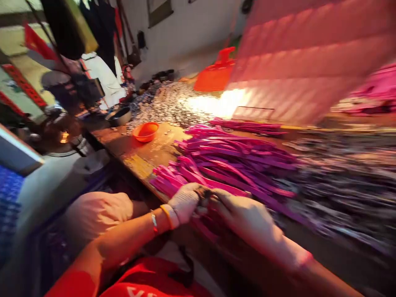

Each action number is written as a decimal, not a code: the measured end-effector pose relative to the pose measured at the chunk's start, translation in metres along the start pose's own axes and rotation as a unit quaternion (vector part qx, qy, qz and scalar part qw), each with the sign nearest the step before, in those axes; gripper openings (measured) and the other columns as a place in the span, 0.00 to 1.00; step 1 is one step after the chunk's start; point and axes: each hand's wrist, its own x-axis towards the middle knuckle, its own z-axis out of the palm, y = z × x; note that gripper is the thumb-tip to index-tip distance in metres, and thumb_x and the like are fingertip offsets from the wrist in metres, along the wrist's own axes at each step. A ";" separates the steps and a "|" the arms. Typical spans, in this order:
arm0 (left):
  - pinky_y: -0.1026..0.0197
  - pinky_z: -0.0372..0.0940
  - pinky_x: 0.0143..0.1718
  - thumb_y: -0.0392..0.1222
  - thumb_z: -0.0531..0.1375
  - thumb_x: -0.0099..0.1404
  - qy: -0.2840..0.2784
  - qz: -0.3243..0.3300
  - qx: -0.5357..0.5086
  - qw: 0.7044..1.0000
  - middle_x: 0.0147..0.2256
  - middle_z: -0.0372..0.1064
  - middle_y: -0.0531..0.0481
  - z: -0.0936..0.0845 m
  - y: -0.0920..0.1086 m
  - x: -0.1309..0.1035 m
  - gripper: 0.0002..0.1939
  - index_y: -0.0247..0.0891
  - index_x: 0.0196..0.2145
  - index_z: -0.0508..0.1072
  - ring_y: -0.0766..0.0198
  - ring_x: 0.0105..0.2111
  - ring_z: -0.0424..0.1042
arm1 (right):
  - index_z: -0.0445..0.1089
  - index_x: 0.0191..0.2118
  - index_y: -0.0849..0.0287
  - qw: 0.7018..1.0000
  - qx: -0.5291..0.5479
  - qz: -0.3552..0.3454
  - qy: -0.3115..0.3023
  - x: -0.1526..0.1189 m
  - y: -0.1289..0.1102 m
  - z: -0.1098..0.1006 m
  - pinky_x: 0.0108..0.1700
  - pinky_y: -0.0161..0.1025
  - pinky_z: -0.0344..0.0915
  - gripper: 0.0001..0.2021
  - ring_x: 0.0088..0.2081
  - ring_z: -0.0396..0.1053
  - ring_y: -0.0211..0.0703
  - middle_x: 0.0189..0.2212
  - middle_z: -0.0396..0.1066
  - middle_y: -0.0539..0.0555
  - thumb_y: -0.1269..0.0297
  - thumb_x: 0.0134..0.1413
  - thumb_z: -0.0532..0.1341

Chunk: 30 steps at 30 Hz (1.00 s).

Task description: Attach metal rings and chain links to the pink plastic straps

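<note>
No text can be read in full. Nearer the camera than the orange bowl (pixel 145 135), a red garment (pixel 154 276) bears cropped white letters (pixel 139 292); left of the bowl, red strips (pixel 24 85) carry blurred marks.

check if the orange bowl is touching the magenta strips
Apart: the head view shows a stretch of tabletop between the orange bowl and the nearest ends of the magenta strips.

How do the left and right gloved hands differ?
The left hand wears a yellow-edged glove; the right hand wears a pink-edged one. A white and red band shows on the left forearm; none shows on the right. Both gloves are pale, meeting near magenta strips.
</note>
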 end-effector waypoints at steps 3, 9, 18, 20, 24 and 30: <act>0.69 0.38 0.14 0.41 0.60 0.60 -0.003 0.037 0.001 0.999 0.16 0.51 0.61 0.001 0.029 0.014 0.06 0.38 0.32 0.67 0.75 0.12 0.46 | 0.76 0.47 0.55 0.994 0.043 0.094 0.020 0.013 0.003 -0.031 0.29 0.37 0.62 0.18 0.29 0.74 0.45 0.31 0.79 0.54 0.52 0.63 0.54; 0.70 0.45 0.14 0.36 0.58 0.64 0.079 0.129 0.110 0.982 0.19 0.60 0.58 -0.003 0.088 0.042 0.05 0.34 0.38 0.71 0.74 0.13 0.55 | 0.76 0.43 0.56 0.956 0.142 0.201 0.162 0.036 0.037 -0.081 0.41 0.41 0.66 0.17 0.36 0.71 0.44 0.36 0.77 0.53 0.53 0.59 0.56; 0.64 0.67 0.40 0.33 0.57 0.64 -0.031 0.250 0.524 0.814 0.36 0.78 0.45 0.002 0.070 0.081 0.10 0.31 0.38 0.78 0.63 0.36 0.74 | 0.75 0.39 0.58 0.918 0.236 0.275 0.159 0.045 0.067 -0.090 0.36 0.40 0.63 0.16 0.30 0.67 0.40 0.25 0.71 0.48 0.52 0.54 0.59; 0.62 0.67 0.41 0.35 0.56 0.67 -0.075 0.275 0.557 0.780 0.38 0.79 0.44 0.013 0.065 0.090 0.11 0.32 0.40 0.78 0.61 0.38 0.75 | 0.74 0.38 0.58 0.903 0.259 0.296 0.175 0.042 0.071 -0.095 0.36 0.39 0.64 0.15 0.30 0.67 0.40 0.25 0.70 0.48 0.52 0.54 0.59; 0.62 0.66 0.42 0.33 0.56 0.66 -0.191 0.294 0.620 0.702 0.38 0.78 0.46 0.057 0.068 0.103 0.11 0.36 0.40 0.79 0.60 0.37 0.75 | 0.74 0.40 0.57 0.887 0.235 0.322 0.235 0.021 0.076 -0.108 0.40 0.39 0.65 0.15 0.33 0.68 0.40 0.30 0.72 0.49 0.52 0.56 0.60; 0.56 0.68 0.42 0.36 0.59 0.63 -0.276 0.167 0.740 0.590 0.38 0.77 0.38 0.135 0.044 0.122 0.11 0.36 0.41 0.80 0.49 0.41 0.77 | 0.74 0.45 0.57 0.854 0.121 0.383 0.331 -0.031 0.057 -0.112 0.50 0.43 0.66 0.16 0.43 0.70 0.45 0.42 0.76 0.54 0.51 0.60 0.60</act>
